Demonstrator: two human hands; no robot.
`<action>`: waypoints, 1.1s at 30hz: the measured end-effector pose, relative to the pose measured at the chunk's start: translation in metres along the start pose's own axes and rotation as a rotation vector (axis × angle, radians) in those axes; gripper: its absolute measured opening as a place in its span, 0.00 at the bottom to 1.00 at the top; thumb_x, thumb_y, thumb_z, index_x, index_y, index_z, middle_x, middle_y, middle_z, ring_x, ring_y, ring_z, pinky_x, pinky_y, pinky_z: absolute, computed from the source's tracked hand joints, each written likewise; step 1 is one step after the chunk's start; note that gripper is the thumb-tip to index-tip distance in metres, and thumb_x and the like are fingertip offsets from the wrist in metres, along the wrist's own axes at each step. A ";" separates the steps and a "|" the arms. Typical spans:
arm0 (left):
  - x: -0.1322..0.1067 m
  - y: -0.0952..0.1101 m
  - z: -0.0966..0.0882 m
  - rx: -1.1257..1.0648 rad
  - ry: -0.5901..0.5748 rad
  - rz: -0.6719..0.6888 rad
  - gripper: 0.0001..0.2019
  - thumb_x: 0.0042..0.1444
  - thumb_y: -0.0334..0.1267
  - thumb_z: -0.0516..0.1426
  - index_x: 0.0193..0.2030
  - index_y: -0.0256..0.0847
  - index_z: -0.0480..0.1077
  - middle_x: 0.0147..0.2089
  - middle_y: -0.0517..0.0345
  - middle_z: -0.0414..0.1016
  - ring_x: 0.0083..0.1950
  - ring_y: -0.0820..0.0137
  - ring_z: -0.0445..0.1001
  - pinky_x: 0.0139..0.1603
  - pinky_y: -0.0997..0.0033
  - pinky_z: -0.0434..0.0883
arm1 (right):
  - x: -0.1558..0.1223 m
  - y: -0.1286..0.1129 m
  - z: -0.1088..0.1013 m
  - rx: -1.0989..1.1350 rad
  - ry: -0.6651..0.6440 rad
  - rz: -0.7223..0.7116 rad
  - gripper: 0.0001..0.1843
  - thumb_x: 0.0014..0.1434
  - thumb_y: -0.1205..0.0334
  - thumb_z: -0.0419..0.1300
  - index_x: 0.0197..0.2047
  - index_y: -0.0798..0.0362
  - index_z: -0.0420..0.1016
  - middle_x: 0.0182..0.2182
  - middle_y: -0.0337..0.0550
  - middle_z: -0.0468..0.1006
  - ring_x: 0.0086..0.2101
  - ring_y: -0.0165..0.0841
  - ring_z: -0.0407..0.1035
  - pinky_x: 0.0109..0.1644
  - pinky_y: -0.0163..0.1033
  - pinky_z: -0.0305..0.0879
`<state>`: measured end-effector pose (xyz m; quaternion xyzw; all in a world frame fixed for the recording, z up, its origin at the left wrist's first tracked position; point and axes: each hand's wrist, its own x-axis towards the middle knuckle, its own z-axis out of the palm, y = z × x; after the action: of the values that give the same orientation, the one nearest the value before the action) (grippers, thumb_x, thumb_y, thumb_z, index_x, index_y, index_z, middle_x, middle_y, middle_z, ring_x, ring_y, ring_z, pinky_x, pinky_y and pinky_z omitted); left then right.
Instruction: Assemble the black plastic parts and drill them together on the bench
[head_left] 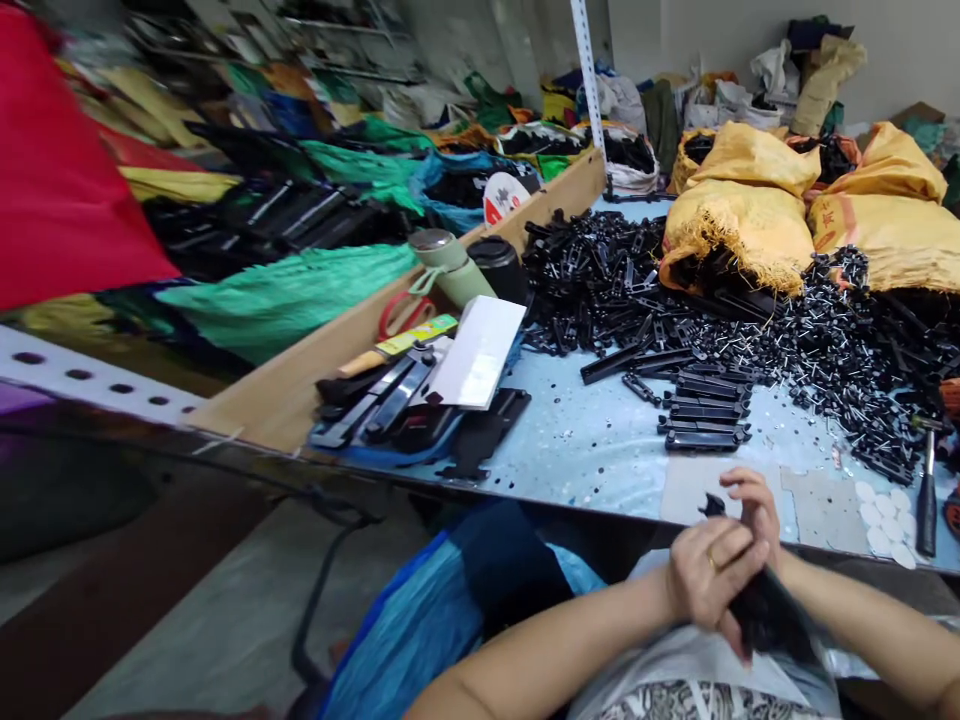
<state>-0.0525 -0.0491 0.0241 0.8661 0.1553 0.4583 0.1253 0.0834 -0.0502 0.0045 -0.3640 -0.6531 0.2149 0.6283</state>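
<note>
Just in front of the table edge, my left hand, with a ring on one finger, is closed round a long black plastic part. One end of the part pokes out above the knuckles, and the wider dark end hangs below, blurred. My right hand is against the left one, its bent fingers around the upper stretch of the same part; its palm is hidden. Beyond the hands, several black slotted strips lie in a neat stack on the blue table.
A heap of small black parts and metal pins spreads before yellow sacks. At right lie a hammer and white discs. A wooden board edges the left, near a bottle and scissors.
</note>
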 end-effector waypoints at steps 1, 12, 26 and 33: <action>-0.003 -0.013 -0.001 0.098 -0.001 0.014 0.35 0.58 0.64 0.39 0.53 0.36 0.65 0.37 0.47 0.74 0.40 0.63 0.74 0.38 0.63 0.72 | 0.015 0.016 -0.006 -0.103 -0.089 -0.004 0.15 0.66 0.53 0.42 0.45 0.46 0.67 0.44 0.46 0.70 0.46 0.38 0.65 0.49 0.50 0.62; -0.003 -0.091 0.029 0.605 -0.564 -0.357 0.40 0.53 0.59 0.54 0.65 0.33 0.51 0.67 0.35 0.50 0.69 0.50 0.46 0.65 0.50 0.51 | 0.132 0.147 -0.019 -0.873 -0.664 0.076 0.22 0.61 0.46 0.52 0.54 0.46 0.71 0.55 0.43 0.69 0.54 0.40 0.61 0.62 0.53 0.49; 0.031 -0.143 0.024 0.621 -0.549 -0.285 0.34 0.56 0.58 0.50 0.63 0.36 0.56 0.65 0.41 0.57 0.66 0.54 0.55 0.64 0.52 0.51 | 0.165 0.177 0.007 -1.070 -0.616 0.129 0.19 0.65 0.57 0.47 0.56 0.48 0.69 0.56 0.45 0.69 0.54 0.38 0.61 0.60 0.51 0.50; 0.026 -0.129 0.013 0.422 -0.359 -0.120 0.21 0.62 0.46 0.47 0.56 0.36 0.64 0.59 0.48 0.67 0.62 0.65 0.62 0.62 0.61 0.59 | 0.192 0.143 0.031 -1.049 -0.714 -0.019 0.21 0.63 0.57 0.50 0.58 0.54 0.67 0.53 0.50 0.69 0.51 0.40 0.62 0.53 0.43 0.59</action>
<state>-0.0478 0.0788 -0.0095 0.9296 0.2735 0.2470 -0.0056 0.0933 0.1898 0.0228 -0.5237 -0.8440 -0.0313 0.1117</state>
